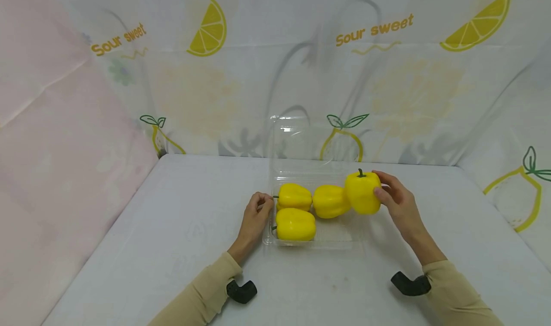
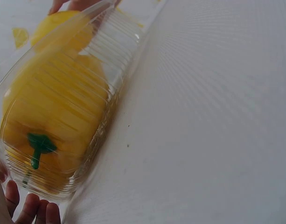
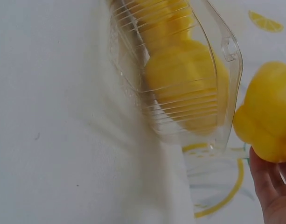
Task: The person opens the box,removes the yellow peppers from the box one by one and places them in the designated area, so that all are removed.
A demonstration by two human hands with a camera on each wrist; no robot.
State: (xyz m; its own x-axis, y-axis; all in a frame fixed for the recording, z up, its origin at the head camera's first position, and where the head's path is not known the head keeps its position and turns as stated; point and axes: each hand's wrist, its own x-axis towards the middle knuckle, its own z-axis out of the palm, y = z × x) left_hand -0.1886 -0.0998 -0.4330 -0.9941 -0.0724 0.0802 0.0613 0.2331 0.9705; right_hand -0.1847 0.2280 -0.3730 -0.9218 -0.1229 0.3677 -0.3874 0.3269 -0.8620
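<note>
My right hand [image 1: 401, 210] grips a yellow bell pepper [image 1: 363, 193] by its right side, stem up, over the right back part of a clear plastic clamshell box [image 1: 337, 231]. Three more yellow peppers lie inside: one pepper [image 1: 330, 202] at the back middle, another pepper [image 1: 294, 196] at the back left and a third pepper [image 1: 295, 225] at the front left. The two left ones point their green stems at the left wall. My left hand [image 1: 255, 216] holds the box's left edge between thumb and fingers. The right wrist view shows the lifted pepper [image 3: 268, 107] beyond the box rim.
The box's clear lid [image 1: 292, 144] stands open at the back, near the fabric backdrop [image 1: 258, 86] printed with lemons. White cloth covers the table [image 1: 193, 220]. A black curved piece [image 1: 242, 291] sits at the left wrist, a similar piece [image 1: 411, 284] at the right.
</note>
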